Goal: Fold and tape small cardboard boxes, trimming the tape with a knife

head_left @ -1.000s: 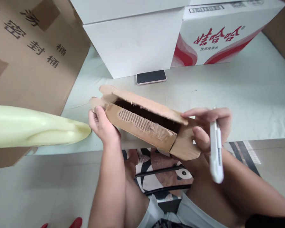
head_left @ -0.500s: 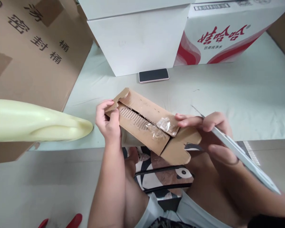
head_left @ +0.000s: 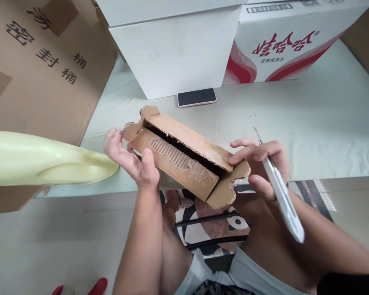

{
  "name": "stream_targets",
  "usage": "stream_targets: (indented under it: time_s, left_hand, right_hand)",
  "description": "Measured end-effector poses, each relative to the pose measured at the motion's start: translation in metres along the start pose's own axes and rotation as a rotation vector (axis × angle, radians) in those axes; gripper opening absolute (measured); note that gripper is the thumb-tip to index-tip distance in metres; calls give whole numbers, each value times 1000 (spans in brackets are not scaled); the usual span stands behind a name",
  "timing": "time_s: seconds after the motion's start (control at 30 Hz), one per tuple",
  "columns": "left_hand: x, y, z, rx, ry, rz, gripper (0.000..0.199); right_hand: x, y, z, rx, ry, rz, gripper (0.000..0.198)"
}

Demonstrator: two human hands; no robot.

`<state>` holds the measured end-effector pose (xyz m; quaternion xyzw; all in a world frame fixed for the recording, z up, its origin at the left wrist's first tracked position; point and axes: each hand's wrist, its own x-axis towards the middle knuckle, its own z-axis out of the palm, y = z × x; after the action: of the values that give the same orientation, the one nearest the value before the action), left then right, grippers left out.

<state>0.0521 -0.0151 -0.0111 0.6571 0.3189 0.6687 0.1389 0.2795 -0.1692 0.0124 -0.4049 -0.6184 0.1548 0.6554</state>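
A small brown cardboard box [head_left: 175,164] lies slanted over the table's front edge, its two long top flaps parted by a dark gap. One flap bears a torn, ridged patch and crumpled clear tape. My left hand [head_left: 135,159] cradles the box's left end, thumb against the side and fingers loosely spread beside the notched end flap. In my right hand [head_left: 264,164] is a white utility knife [head_left: 281,196], its thin blade pointing up and away from the box. Fingertips of that same hand touch the right end of the far flap. The box's interior is in shadow.
A phone [head_left: 197,97] lies near a white carton [head_left: 178,57] and a red-and-white carton [head_left: 273,57] at the back. To the left are a large brown carton [head_left: 49,90] and a pale yellow smooth object [head_left: 49,159]. A patterned seat [head_left: 209,229] shows below.
The flaps have spread apart, widening the gap, and the tape no longer bridges them. My left fingers have loosened and moved left. The knife has swung steeper in my right hand.
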Motion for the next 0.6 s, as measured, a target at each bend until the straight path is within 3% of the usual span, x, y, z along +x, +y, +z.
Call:
stream_targets:
  time_s: [0.1,0.17,0.27,0.33,0.47,0.6]
  left_hand:
    - [3,10,-2,106,-140,85,48]
    - [4,15,-2,120,-226,76,51]
    - [6,20,-1,121,-229,60,54]
    - [8,21,-1,111,-219,43,58]
    - [13,20,-4,101,-196,21,56]
    - [13,17,-6,-30,-57,-50,44]
  right_hand:
    - [2,-9,-2,-76,14,-82,25]
    - [4,-15,-5,-163,-70,-152,26]
    - [5,-20,-11,-274,-213,-242,24]
    - [4,-20,-14,-302,-236,-198,18]
    - [0,-15,-14,-304,-154,-51,13]
    - [-3,-6,-9,-304,-32,20,22]
